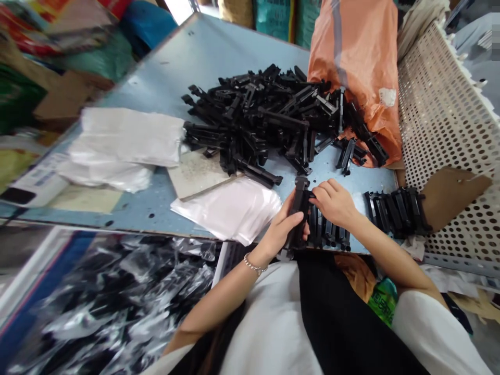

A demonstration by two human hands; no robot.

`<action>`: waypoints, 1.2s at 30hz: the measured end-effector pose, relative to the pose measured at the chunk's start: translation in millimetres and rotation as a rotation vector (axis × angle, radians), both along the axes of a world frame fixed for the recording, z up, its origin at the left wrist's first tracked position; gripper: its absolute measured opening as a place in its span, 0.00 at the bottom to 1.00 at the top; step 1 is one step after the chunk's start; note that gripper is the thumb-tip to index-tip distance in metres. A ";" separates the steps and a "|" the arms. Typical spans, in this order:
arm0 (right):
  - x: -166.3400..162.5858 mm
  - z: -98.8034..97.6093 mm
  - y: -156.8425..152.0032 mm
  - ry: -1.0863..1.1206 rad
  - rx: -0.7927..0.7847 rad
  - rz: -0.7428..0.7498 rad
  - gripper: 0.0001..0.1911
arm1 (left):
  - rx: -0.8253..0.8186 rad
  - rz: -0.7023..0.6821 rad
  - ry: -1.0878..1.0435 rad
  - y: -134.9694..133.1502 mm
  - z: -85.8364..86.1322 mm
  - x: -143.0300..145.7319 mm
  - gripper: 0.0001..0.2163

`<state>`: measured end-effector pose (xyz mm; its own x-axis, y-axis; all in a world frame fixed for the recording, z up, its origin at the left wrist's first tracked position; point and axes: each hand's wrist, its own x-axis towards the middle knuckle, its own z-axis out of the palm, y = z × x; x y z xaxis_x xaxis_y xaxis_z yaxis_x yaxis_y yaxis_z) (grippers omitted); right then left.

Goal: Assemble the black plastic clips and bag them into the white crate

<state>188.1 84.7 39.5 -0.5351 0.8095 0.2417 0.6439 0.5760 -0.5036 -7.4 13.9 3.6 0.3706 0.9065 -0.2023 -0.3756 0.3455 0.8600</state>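
Note:
My left hand [278,232] is wrapped round a long black plastic part [299,200], which stands nearly upright in front of my body. The fingers of my right hand [334,202] are bent and pinched at the part's right side, near its upper end; their tips are partly hidden. Under my right hand, at the table's front edge, lies a row of similar black parts [330,234]. Left of my left hand is a stack of clear plastic bags [234,205].
A big heap of black parts [265,114] covers the table's middle. Beside it stand an orange sack [355,41] and a perforated panel [449,104]. More parts [398,211] line up at right. White sheets [128,135] lie left; bagged black parts [128,307] fill a container below.

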 end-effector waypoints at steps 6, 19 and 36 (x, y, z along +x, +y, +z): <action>-23.0 -16.8 -17.6 0.378 -0.594 -0.016 0.32 | 0.253 0.057 0.277 -5.6 -5.2 -10.1 0.44; -15.6 1.6 -2.6 0.106 -0.323 0.113 0.31 | 0.041 -0.021 0.155 -12.5 8.0 -11.3 0.43; -19.9 -11.4 -14.7 0.179 -0.599 0.038 0.32 | -0.016 0.146 0.082 6.1 -7.4 -8.9 0.40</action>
<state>168.2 69.9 28.2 -0.5593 0.8135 -0.1594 0.5046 0.1815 -0.8441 -16.2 20.0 -3.8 0.2164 0.9461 -0.2410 -0.3516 0.3058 0.8848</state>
